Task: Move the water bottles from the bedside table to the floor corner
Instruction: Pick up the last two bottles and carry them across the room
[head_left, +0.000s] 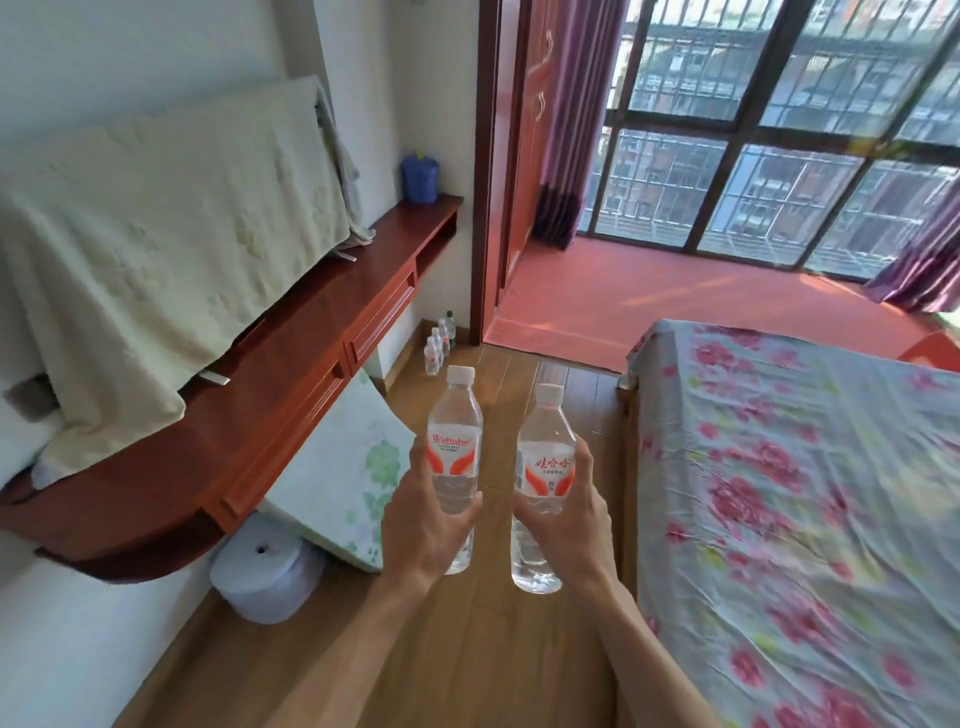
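Bed (795, 519) lies right, wooden floor (493, 649) beneath. Left hand (421, 525) and right hand (569, 514) each close a full grip around one upright water bottle (455, 421) (545, 457). More bottles (439, 343) stand in the far floor corner.

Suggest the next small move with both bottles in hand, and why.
Probably walk forward toward the row of clear bottles in the floor corner. The left hand and right hand each grip an upright clear plastic water bottle well short of that corner.
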